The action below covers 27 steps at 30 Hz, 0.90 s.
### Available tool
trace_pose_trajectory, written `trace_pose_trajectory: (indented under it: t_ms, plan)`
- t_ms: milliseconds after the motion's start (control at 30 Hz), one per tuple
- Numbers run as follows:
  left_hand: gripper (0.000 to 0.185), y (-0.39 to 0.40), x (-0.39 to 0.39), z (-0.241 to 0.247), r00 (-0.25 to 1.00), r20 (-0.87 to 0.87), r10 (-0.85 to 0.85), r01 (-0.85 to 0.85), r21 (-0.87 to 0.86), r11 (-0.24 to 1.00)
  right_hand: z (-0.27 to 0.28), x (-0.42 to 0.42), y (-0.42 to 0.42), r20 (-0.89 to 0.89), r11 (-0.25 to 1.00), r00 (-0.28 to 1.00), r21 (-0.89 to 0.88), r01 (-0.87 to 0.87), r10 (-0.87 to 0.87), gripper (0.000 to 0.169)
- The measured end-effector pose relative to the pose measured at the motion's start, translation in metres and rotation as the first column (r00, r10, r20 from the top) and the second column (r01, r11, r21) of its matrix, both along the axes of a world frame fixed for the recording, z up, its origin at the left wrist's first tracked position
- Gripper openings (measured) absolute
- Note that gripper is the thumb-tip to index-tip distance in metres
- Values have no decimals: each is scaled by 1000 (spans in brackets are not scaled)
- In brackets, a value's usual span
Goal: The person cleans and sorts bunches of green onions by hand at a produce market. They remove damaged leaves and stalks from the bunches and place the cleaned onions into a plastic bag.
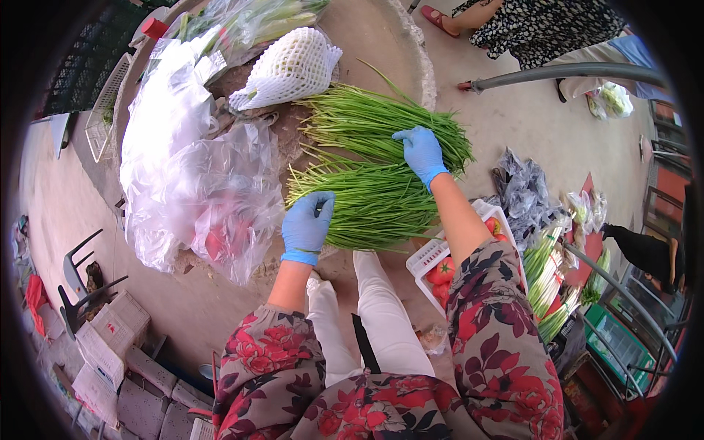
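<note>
Two piles of long green garlic chives lie side by side on a round stone table [379, 33]. The farther pile [357, 118] spreads toward the table's right edge, and the nearer pile [374, 203] lies just before me. My right hand [422, 154], in a blue glove, rests on the chives where the piles meet, index finger stretched left. Whether it grips any blades is hidden. At the left end of the nearer pile is my left hand [308, 224], also blue-gloved, thumb and forefinger brought together. I cannot make out what, if anything, is between them.
Clear plastic bags [220, 187] cover the table's left side. Beyond the chives sits a white foam net [297, 66]. A white crate [429, 258] of tomatoes stands below my right arm. Bundled green onions [544, 269] lie farther right. A person's patterned skirt [544, 27] shows at top right.
</note>
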<state>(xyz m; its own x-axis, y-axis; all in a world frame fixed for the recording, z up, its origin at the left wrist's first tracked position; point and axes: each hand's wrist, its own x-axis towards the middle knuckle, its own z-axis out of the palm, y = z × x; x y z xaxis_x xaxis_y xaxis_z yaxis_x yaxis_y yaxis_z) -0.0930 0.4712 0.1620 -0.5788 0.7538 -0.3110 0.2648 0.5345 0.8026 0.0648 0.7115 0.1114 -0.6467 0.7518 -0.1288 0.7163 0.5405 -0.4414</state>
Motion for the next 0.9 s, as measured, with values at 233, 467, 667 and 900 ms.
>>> trace_pose_trajectory:
  t_ms: [233,467,667,900]
  plan:
    - [18,118,43,-52,996,-29,84,-85,-14,996,0,6,8,-132,998,990,-41,-52,46,21]
    - [26,138,60,-80,959,-283,-36,-50,-291,955,-5,10,9,-230,999,973,-30,-39,31,14]
    - [36,156,66,-85,974,-213,-79,-28,-455,890,-7,12,10,-248,999,968,-12,-33,29,13]
    - [28,158,46,-106,886,266,380,-251,-415,875,-4,10,11,-270,999,961,15,-51,53,12]
